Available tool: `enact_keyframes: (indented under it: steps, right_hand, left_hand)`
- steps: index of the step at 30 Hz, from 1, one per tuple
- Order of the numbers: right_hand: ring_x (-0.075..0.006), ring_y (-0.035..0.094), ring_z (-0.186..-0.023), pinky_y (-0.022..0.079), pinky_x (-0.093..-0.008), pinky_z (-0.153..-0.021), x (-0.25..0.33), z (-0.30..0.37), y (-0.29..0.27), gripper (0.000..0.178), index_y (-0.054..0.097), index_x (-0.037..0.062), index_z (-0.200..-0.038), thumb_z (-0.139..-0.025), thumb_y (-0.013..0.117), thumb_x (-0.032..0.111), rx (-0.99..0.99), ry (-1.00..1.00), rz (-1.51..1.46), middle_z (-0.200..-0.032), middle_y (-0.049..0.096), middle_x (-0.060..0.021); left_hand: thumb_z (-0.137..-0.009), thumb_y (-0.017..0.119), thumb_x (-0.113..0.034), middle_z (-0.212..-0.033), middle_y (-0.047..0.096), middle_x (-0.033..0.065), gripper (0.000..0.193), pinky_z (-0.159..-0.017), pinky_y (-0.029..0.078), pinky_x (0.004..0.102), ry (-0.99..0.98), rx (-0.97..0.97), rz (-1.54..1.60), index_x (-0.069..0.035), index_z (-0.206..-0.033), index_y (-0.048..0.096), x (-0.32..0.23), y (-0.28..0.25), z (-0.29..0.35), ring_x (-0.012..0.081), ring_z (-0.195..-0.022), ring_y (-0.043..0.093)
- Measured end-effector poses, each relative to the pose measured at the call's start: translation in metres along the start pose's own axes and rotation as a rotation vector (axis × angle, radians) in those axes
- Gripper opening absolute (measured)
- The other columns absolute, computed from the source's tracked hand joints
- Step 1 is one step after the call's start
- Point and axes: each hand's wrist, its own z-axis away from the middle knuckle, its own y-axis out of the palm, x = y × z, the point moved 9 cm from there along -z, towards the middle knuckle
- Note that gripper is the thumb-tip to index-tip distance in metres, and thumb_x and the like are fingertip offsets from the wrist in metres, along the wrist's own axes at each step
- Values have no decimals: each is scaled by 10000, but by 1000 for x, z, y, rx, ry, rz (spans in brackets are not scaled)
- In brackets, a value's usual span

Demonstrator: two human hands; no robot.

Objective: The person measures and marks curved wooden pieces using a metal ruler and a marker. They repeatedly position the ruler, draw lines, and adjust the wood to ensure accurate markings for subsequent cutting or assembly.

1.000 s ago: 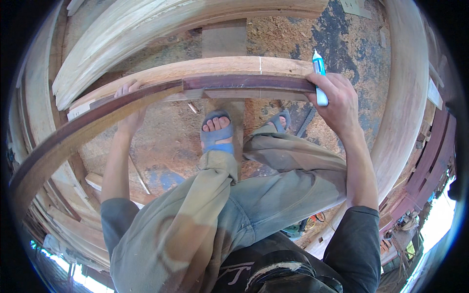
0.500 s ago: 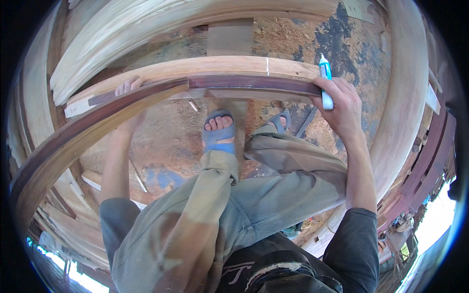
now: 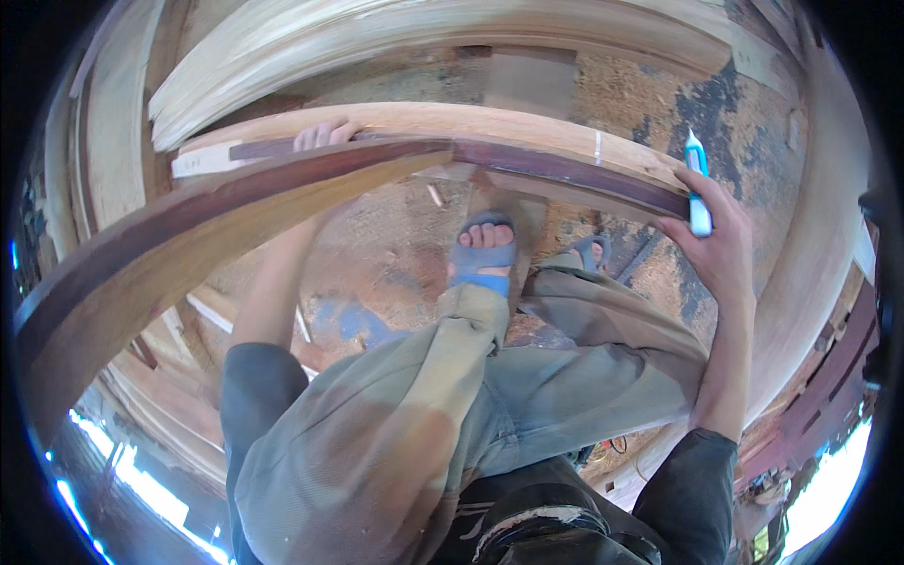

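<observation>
Prob. steadying: R hand closed on dark strip + tube, L hand curled, can't tell on what; next likely needs 2 level hands.

Dark strip: wood, smooth-faced. Curved strip: wood, its dark face smooth, its yellowish side matt. Board: pale wood, matt, visibly grained. Tube: smooth plastic. Trousers: matt, creased cloth. Floor: rough, strewn with wood shavings.
</observation>
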Motion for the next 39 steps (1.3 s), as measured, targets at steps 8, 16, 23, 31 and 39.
enact_keyframes:
  steps: [8,16,23,31,39]
  right_hand:
    - [-365,748,-1083,585,-443,-931,3,-4,4,601,712,100,-1357,-804,943,143,94,-61,-3,-1181,761,-161]
    - [-158,760,-1049,611,-336,-944,-14,-11,-36,470,659,43,-1490,-1062,774,199,-222,69,-654,-1202,813,-82]
    - [-167,774,-888,610,-328,-822,4,-40,-7,268,810,44,-1200,-1004,836,224,-64,40,-549,-1010,830,-81]
    - [-309,775,-896,604,-408,-791,33,-63,34,213,810,92,-1058,-930,881,248,95,-114,-393,-976,808,-100]
    - [-338,756,-861,588,-432,-770,1,-44,-5,186,805,95,-984,-894,891,234,54,-75,-220,-920,781,-109]
  left_hand:
    - [-930,799,-205,-1389,636,170,547,-1110,417,540,4,-16,49,-94,-1427,600,1,2,3,401,-1289,588]
    - [-999,695,-210,-1397,637,170,468,-1149,410,562,16,7,-13,-114,-1446,597,9,10,9,404,-1325,589]
    - [-1024,671,-223,-1378,632,175,438,-1141,411,559,-2,11,-43,-98,-1435,587,13,13,11,421,-1302,579]
    - [-979,749,-250,-1412,607,194,519,-1174,386,565,-9,30,-22,-86,-1440,577,16,14,14,427,-1346,553]
    - [-950,734,-485,-1336,626,167,593,-1120,398,560,0,-23,-42,-76,-1368,636,18,15,18,404,-1256,573]
